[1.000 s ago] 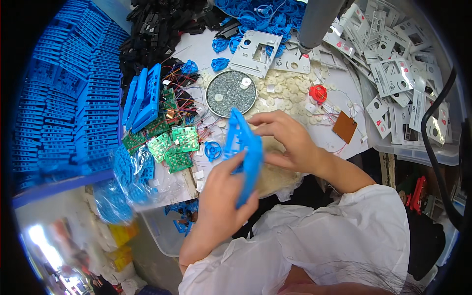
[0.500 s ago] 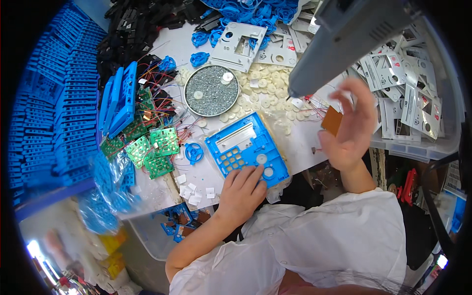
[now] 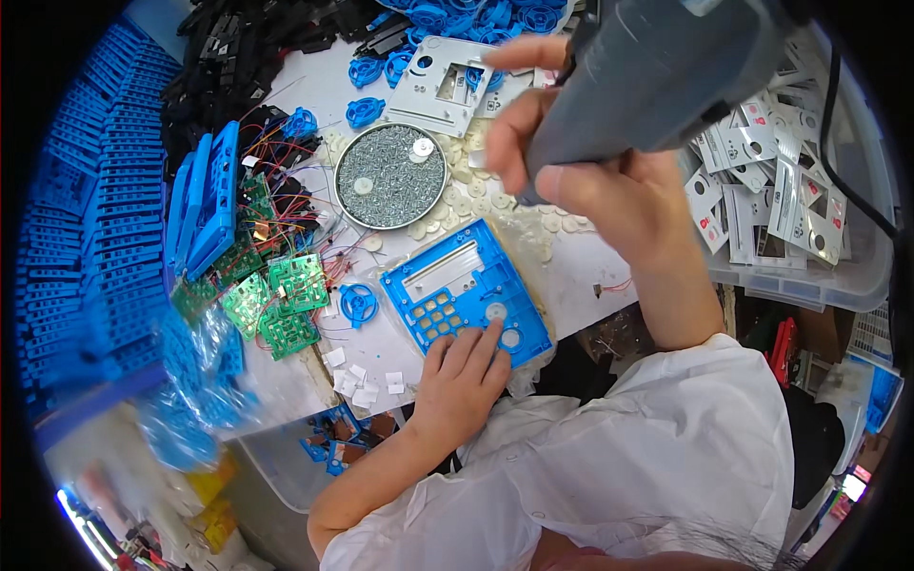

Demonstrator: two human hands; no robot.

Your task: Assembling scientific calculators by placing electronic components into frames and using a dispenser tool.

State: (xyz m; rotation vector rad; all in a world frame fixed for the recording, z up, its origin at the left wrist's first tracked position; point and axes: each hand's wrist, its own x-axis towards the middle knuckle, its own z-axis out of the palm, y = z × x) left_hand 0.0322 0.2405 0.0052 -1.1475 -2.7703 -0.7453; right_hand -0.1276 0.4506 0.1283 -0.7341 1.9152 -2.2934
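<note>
We are seeing the left hand (image 3: pixel 464 376) lying flat, fingers spread and open, pressing down on the near edge of a blue plastic panel (image 3: pixel 466 290) without gripping it. The panel is lying face up on the white surface (image 3: pixel 581 276), just in front of the person's body, showing a long slot along its far side and a grid of small square openings near the fingers. The right hand (image 3: pixel 590 176) is closing firmly around the body of a grey power screwdriver (image 3: pixel 657 67), holding it raised above the surface, beyond and to the right of the panel; we cannot make out its tip. Moving outward, a round metal dish of small screws (image 3: pixel 390 176) is sitting just beyond the panel, with pale round discs (image 3: pixel 466 195) scattering beside it. Left of the panel a small blue ring-shaped part (image 3: pixel 359 305) is resting, and farther left green circuit boards (image 3: pixel 286 295) with red wires are lying in a loose heap. More blue panels (image 3: pixel 205 214) are standing on edge beside them, and blue stacks (image 3: pixel 81 238) are filling the far left. A grey plate (image 3: pixel 440 86) is lying beyond the dish. A clear bin of grey printed plates (image 3: pixel 790 205) is sitting at the right.
</note>
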